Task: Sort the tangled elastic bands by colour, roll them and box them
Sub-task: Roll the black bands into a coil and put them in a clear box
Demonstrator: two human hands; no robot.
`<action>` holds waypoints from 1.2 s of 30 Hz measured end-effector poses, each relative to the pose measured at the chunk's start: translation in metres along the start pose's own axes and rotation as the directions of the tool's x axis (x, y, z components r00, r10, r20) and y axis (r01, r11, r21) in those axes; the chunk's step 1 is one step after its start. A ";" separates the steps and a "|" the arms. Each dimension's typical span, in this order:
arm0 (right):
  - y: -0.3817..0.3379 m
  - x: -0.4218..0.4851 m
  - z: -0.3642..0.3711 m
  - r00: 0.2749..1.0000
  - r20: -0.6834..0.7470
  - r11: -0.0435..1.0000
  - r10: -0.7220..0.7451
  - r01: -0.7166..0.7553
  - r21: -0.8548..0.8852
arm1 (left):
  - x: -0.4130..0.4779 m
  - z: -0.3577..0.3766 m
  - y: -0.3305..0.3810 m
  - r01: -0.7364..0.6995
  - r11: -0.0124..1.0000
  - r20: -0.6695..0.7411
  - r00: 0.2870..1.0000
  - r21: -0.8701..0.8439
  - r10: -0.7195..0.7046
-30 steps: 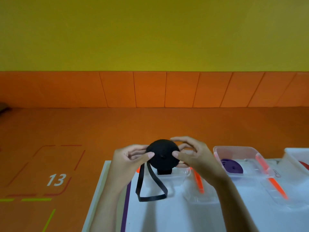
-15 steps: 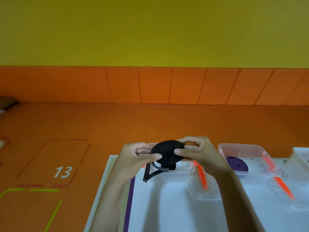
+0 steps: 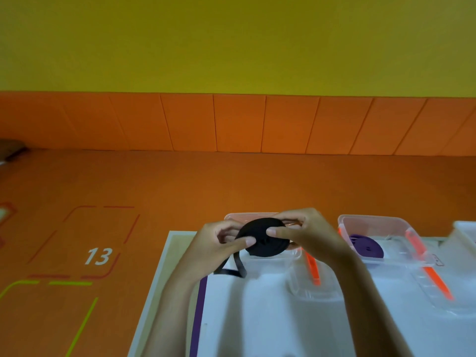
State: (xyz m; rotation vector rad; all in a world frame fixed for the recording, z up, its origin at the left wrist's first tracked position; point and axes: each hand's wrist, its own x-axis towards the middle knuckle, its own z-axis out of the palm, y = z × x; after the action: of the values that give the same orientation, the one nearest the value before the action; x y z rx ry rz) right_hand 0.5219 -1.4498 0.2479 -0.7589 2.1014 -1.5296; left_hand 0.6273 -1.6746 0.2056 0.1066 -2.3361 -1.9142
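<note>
Above clear box [image 3: 260, 258]: both hands [image 3: 216, 243] pinch black roll [image 3: 262, 237].

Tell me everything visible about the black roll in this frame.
The black roll is a flat, matte coil of elastic band, wound into a disc tilted toward the camera. The left hand and right hand pinch it from either side, thumbs on its face, above a clear box. A short loose tail hangs from its lower left toward the table.

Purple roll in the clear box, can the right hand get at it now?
Probably, once freed: the purple roll lies uncovered in its open box, but the right hand grips the black roll.
</note>
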 end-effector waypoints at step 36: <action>0.021 -0.013 -0.027 0.926 -0.373 0.966 0.050 0.050 0.252 | -0.009 0.032 -0.156 0.360 0.933 -0.385 0.864 0.019 -0.325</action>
State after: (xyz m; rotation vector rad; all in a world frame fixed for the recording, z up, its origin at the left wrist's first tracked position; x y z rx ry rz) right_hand 0.5115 -1.4167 0.2359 -0.3921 2.0907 -2.0325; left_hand 0.6286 -1.6728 0.0460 0.8755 -2.2425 -1.7194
